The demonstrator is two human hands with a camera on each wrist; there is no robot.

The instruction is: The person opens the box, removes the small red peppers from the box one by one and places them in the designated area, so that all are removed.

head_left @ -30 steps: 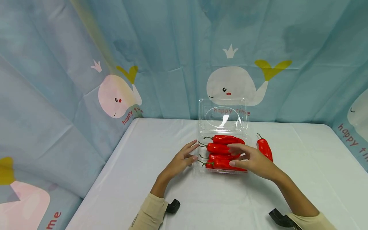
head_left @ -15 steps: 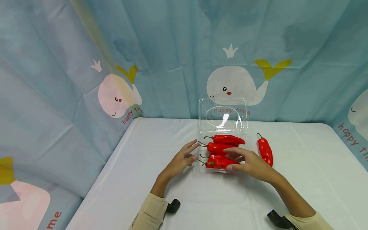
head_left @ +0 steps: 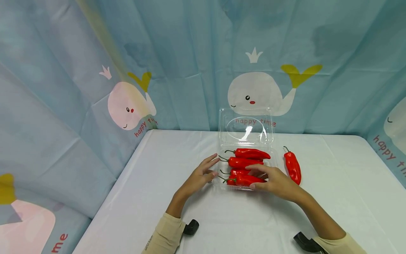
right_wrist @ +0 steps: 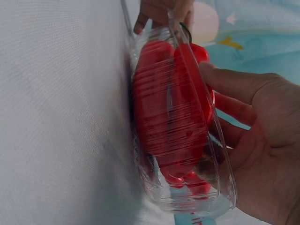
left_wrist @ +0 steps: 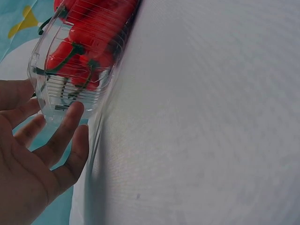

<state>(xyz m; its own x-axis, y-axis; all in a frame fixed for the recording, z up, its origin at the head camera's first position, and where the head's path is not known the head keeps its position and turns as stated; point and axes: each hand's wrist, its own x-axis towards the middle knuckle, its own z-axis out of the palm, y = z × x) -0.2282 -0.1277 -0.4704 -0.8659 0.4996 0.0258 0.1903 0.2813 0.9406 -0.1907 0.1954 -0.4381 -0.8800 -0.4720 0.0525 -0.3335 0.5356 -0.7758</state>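
Note:
A hinged clear plastic box [head_left: 243, 188] stands on the table with its lid [head_left: 245, 127] raised at the back. Several glossy red chili peppers [head_left: 242, 162] with green stems lie sideways in it. My right hand [head_left: 276, 181] reaches over the box's right end and grips the front red pepper [head_left: 245, 180], thumb on the near side and fingers on the far side. In the right wrist view the thumb [right_wrist: 229, 82] lies against the pepper above the rim. My left hand [head_left: 198, 180] rests at the box's left end, fingers [left_wrist: 70, 119] loosely spread and touching its wall.
One more red pepper [head_left: 292, 167] lies on the white tablecloth [head_left: 333, 176] right of the box, just beyond my right hand. A blue curtain [head_left: 190, 70] printed with whales hangs behind the table and on its left side.
My right hand has moved slightly left and lower over the front pepper, uncovering more of the loose pepper on the right. The left hand stays at the box.

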